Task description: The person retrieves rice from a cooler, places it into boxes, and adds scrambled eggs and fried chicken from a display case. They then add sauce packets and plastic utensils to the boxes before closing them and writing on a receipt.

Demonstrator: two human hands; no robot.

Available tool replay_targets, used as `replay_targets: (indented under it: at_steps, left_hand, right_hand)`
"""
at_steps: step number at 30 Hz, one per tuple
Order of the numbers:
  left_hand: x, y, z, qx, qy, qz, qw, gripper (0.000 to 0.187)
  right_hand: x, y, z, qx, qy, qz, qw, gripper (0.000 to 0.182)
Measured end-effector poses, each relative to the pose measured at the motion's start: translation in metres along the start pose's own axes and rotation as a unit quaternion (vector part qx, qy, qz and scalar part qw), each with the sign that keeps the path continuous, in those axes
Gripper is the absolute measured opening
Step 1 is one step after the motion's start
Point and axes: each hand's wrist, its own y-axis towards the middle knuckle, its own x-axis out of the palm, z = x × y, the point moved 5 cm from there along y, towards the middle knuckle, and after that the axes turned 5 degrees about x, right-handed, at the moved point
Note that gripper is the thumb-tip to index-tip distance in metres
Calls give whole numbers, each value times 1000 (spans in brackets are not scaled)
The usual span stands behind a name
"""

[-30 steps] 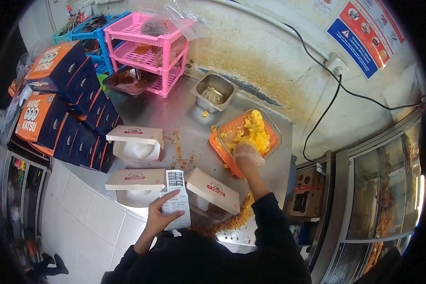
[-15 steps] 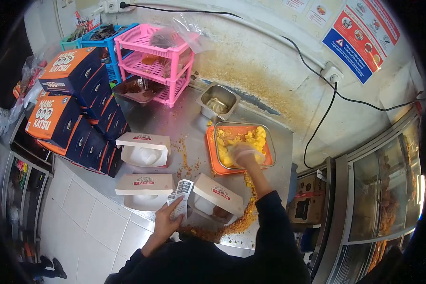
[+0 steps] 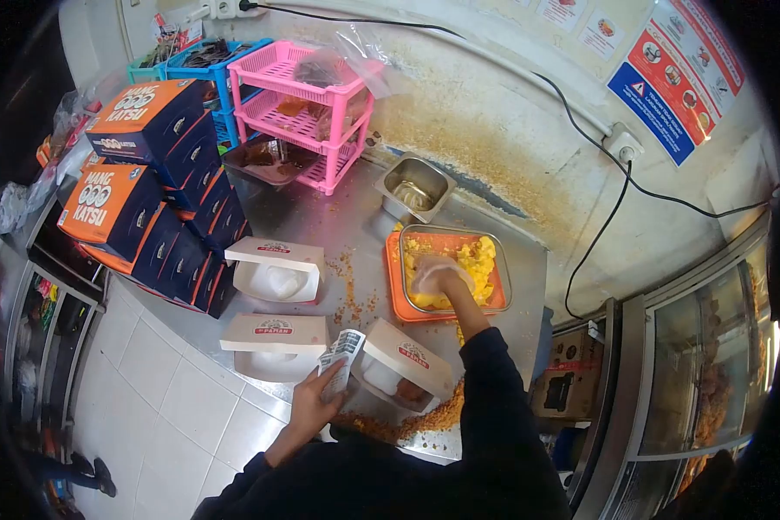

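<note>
My left hand (image 3: 314,400) grips a folded printed paper slip (image 3: 347,348) beside an open paper box (image 3: 407,355), which holds white rice and a brown piece of food. In a clear plastic glove, my right hand (image 3: 442,279) reaches down into crumbled yellow food like scrambled egg (image 3: 478,258); its fingertips are hidden. That food lies in a clear-walled rectangular container (image 3: 506,305) set on an orange tray (image 3: 396,282). Two more open boxes with white rice, a lower box (image 3: 273,334) and an upper box (image 3: 277,256), stand to the left.
Orange-and-navy boxes (image 3: 113,204) are stacked at the left. Behind stand a pink tiered rack (image 3: 299,113) and a metal pan (image 3: 414,186). Brown crumbs (image 3: 407,425) litter the steel table (image 3: 325,221). A glass display cabinet (image 3: 698,347) is at right, and another person's foot (image 3: 104,477) shows lower left.
My right hand has shifted slightly left within the yellow food, and its blur has lessened. My left hand still holds the slip. The whole view has shifted a little.
</note>
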Motion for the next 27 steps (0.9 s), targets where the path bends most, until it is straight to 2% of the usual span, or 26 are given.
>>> replay_targets:
  at_steps: [2,6,8,12,14,15,16,17,18,19,21,22,24,25,27]
  left_hand:
    - [1,-1,-3,-4,4,6,1000,60]
    - [2,-2,-2,4,1,12,1000,60]
    - [2,-2,-1,3,1,11,1000,59]
    - [2,-2,-1,-8,4,1,1000,58]
    - [1,-2,1,3,-1,3,1000,58]
    - [1,-2,2,11,-5,4,1000,58]
    - [0,-3,1,14,-6,2,1000,58]
    - [0,-4,0,9,-9,-5,1000,58]
    - [1,-6,-2,4,-11,-13,1000,59]
    - [1,-7,-3,6,-13,-16,1000,59]
    - [1,-7,-4,10,-13,-12,1000,57]
    - [1,-7,-4,13,-15,-13,1000,57]
    - [-1,-8,-4,25,-20,-13,999,58]
    - [-3,-8,-3,27,-20,-13,999,58]
    - [-4,-10,-4,18,-22,-23,999,58]
  right_hand:
    - [0,-11,-10,-86,-77,62,991,49]
    - [12,-8,-13,-94,-103,37,990,60]
    - [23,-1,-6,-111,-89,100,985,63]
    - [23,-2,7,-136,-54,150,978,66]
    - [7,-17,21,-8,149,90,985,71]
    - [14,-18,26,-6,150,92,984,71]
    - [17,-25,33,-15,373,122,920,75]
    - [19,-30,44,-23,575,146,804,79]
    - [18,-29,52,-27,587,110,802,84]
    - [6,-41,49,-24,587,114,801,84]
    - [-10,-64,47,73,555,98,823,86]
    - [-4,-59,52,75,554,102,823,86]
    - [8,-42,63,55,544,192,815,85]
    - [4,-46,61,55,544,194,815,85]
    - [3,-52,59,97,599,154,780,81]
